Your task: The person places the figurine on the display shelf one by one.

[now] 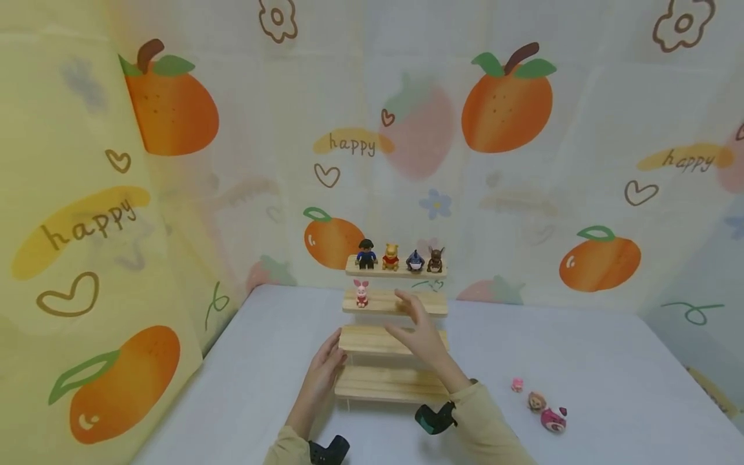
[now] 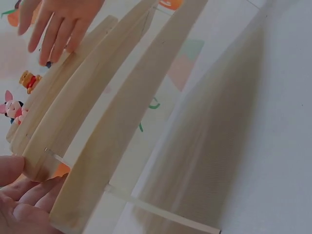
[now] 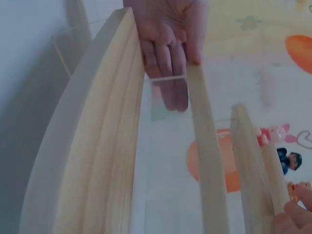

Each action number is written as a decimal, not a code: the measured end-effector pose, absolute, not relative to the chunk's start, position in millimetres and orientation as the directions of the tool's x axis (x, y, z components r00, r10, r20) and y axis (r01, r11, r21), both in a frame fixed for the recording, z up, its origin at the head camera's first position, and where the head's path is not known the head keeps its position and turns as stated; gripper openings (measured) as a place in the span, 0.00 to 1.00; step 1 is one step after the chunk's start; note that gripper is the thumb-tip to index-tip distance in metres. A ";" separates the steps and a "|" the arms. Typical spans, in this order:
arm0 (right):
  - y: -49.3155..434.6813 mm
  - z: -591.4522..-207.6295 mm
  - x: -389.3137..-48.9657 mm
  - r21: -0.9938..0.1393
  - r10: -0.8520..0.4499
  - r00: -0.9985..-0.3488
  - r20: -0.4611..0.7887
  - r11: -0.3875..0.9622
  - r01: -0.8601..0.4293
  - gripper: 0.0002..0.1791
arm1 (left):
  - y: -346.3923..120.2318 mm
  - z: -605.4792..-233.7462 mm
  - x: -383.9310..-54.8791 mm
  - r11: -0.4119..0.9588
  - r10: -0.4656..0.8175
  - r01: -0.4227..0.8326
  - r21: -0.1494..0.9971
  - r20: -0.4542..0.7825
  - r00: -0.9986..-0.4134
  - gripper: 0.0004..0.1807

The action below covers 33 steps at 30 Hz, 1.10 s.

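Note:
My left hand [image 1: 323,367] grips the left end of a wooden tiered display stand [image 1: 395,382], thumb on a step's edge and fingers under it. Above the second step from the top hovers my right hand [image 1: 423,336], fingers extended and nothing in them. A pink piglet figurine [image 1: 361,294] stands at that step's left end. Along the top step, from left to right, are a figurine in a black hat [image 1: 366,254], a yellow bear in a red shirt [image 1: 391,257], a blue donkey [image 1: 415,261] and a brown long-eared figurine [image 1: 435,260].
On the white table [image 1: 232,387], right of the stand, lie a small pink figurine [image 1: 517,384], a brown figurine [image 1: 537,402] and a magenta-and-white figurine [image 1: 554,420]. A fruit-printed cloth [image 1: 360,77] hangs behind and to the left. Clear supports [image 2: 161,210] hold the steps.

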State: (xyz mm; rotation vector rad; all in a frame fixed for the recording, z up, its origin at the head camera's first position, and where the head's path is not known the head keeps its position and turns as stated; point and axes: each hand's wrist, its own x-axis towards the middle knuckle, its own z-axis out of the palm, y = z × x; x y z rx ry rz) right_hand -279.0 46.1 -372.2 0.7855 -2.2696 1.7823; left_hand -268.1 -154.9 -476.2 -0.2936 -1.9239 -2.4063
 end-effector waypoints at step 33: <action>222.5 -437.1 -276.7 -0.688 -0.006 -0.880 0.474 0.621 -0.375 0.31 | -155.9 -478.3 -267.9 -0.227 0.073 0.147 0.963 0.167 -0.983 0.27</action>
